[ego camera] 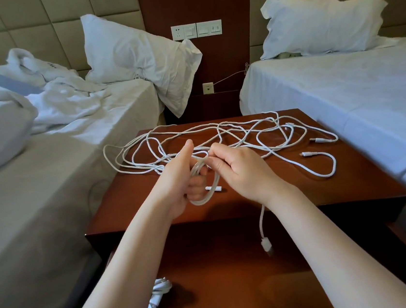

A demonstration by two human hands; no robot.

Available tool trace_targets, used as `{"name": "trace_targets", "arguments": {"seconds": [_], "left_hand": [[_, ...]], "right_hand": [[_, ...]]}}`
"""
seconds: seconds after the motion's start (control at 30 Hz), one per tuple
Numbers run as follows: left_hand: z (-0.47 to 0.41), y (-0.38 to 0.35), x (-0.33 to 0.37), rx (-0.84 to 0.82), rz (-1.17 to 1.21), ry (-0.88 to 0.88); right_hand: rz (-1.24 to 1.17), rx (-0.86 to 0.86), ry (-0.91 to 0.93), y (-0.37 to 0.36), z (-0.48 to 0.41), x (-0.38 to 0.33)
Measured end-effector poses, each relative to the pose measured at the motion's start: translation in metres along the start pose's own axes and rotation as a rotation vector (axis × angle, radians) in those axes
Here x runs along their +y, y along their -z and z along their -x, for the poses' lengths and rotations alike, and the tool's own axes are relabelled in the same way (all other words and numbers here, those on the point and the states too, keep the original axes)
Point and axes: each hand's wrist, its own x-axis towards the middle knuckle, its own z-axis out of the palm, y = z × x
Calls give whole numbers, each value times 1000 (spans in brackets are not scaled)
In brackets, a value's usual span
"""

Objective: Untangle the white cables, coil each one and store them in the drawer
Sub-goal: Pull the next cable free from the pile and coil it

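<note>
Our left hand point(178, 182) curls round a coil point(202, 201), thumb up. Our right hand point(242, 172) pinches its cable beside the tangle point(219, 133) on the nightstand point(302, 193).

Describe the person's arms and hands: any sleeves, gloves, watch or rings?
Left hand and right hand are ungloved. Left forearm and right forearm are bare to the frame's edge: no sleeves in view. No watch, bracelet or markings; no rings on the visible fingers.

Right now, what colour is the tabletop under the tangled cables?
The tabletop is glossy reddish-brown, seen best in the head view.
</note>
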Motion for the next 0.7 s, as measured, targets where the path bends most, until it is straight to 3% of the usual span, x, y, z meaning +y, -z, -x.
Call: {"name": "trace_targets", "arguments": {"seconds": [0.2,0.37,0.5,0.6,0.7], "left_hand": [[0,5,3,123,-26,-186],[2,3,-8,185,-344,-472],[-1,2,-16,298,-571,-591],[0,-4,-17,308,-514,-575],[-2,-16,-22,482,-352,-623]], "right_hand": [[-123,89,-122,3,-2,0],[-215,179,-222,2,-4,-1],[-239,258,-274,1,-4,1],[-258,319,-307,-4,-5,-3],[-290,386,-299,-12,-6,-15]]}}
